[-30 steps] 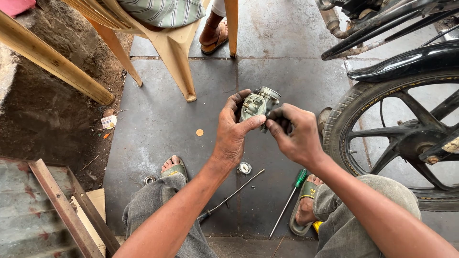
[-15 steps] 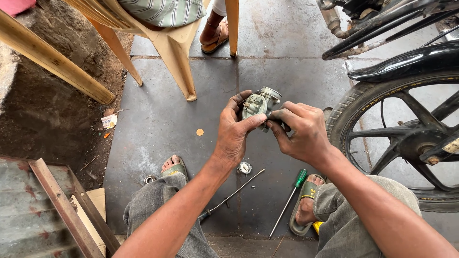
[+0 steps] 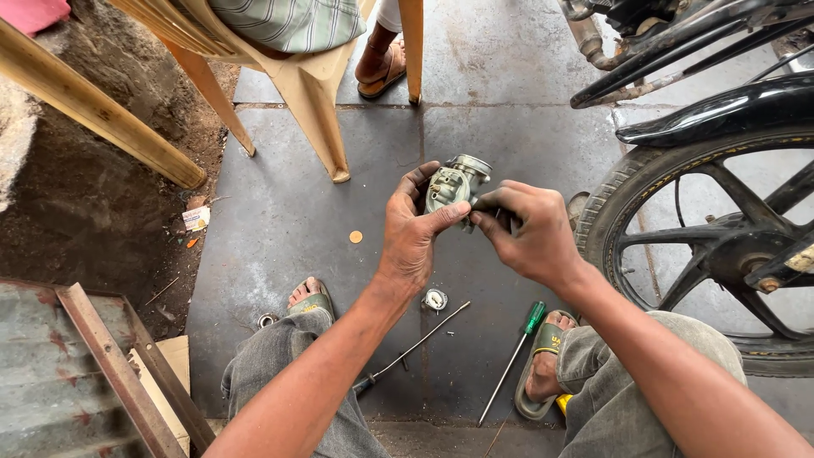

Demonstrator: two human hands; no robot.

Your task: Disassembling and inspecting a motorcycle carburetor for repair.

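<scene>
Both hands hide much of the carburetor (image 3: 452, 188); left hand (image 3: 413, 233) pinches it, right hand (image 3: 527, 231) probably gripping something hidden; it tilts up-right.

Floor (image 3: 280, 212): dark grey stone slabs, stained, joints visible. Bare earth along its left edge. Plastic chair (image 3: 314, 76) at the far edge (occupied). Motorcycle rear wheel (image 3: 704, 246) at the right edge. Rusted metal sheet (image 3: 51, 382) at the near-left corner. Even daylight.

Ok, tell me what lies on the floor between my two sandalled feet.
In the head view: a small round metal part and a long thin rod tool.
</scene>
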